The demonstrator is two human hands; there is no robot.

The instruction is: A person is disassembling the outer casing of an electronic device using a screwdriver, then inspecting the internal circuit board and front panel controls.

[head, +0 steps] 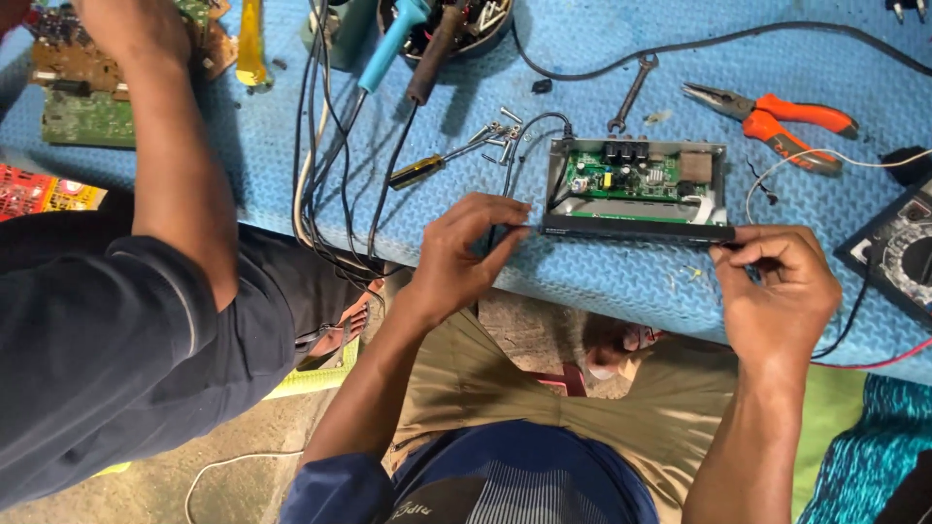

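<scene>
An opened electronic box (pixel 636 228) with a green circuit board (pixel 626 178) inside lies on the blue foam mat (pixel 602 281). My left hand (pixel 466 254) pinches the box's front left corner beside its black cable. My right hand (pixel 777 286) grips the front right corner of the black front panel. Both hands hold the box by its near edge.
Another person in a dark sleeve (pixel 107 349) reaches an arm (pixel 180 165) to circuit boards (pixel 83 97) at far left. Orange pliers (pixel 777 121), a wrench (pixel 633 92), a yellow-handled screwdriver (pixel 437 165), loose screws (pixel 500 131), soldering irons (pixel 393 44), cables and a multimeter (pixel 898 247) lie around.
</scene>
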